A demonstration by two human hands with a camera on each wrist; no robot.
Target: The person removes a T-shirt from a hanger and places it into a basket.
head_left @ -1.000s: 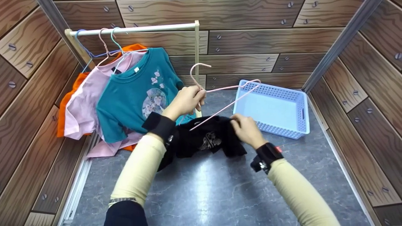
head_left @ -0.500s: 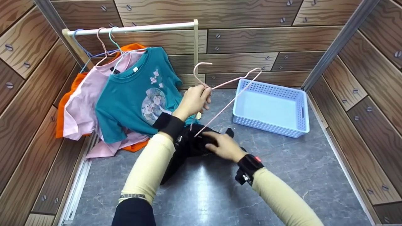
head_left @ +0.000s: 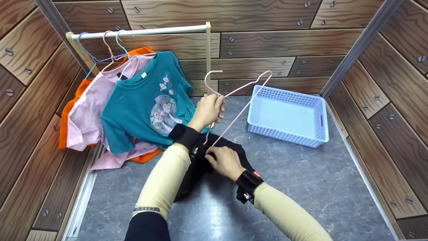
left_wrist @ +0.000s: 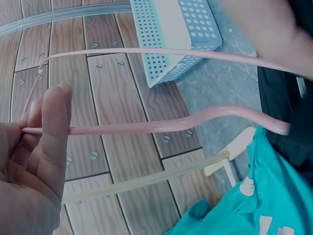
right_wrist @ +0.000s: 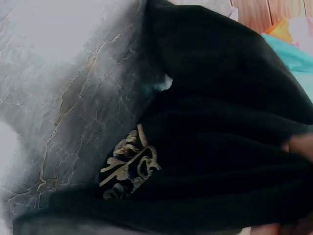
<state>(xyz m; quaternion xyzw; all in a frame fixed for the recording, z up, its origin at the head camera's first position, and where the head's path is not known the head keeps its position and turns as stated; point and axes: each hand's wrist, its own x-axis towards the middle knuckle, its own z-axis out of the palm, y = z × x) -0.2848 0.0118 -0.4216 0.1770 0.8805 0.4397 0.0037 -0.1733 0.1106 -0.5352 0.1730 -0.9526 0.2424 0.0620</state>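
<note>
My left hand [head_left: 209,108] grips a pink clothes hanger [head_left: 239,112] just below its hook. The hanger is tilted, one end up to the right and the other reaching down to a black T-shirt [head_left: 243,155]. In the left wrist view, the left fingers curl round the hanger's pink wire [left_wrist: 146,128]. My right hand [head_left: 227,162] pinches the black fabric beside the hanger's lower end. Up close in the right wrist view, the T-shirt [right_wrist: 220,112] is bunched, with part of a gold-toned print [right_wrist: 129,164] showing. The left forearm hides some of the shirt.
A clothes rack [head_left: 160,30] stands at the back left. On it hang a teal T-shirt [head_left: 133,110], a pink shirt [head_left: 85,115] and orange clothing [head_left: 65,132]. A light blue basket [head_left: 287,136] sits on the grey floor at the right. Wood-patterned walls surround the space.
The right hand has moved left and down from the shirt's right side to the hanger's lower end, gathering the fabric. The left hand has shifted slightly right, and the hanger now tilts more steeply.
</note>
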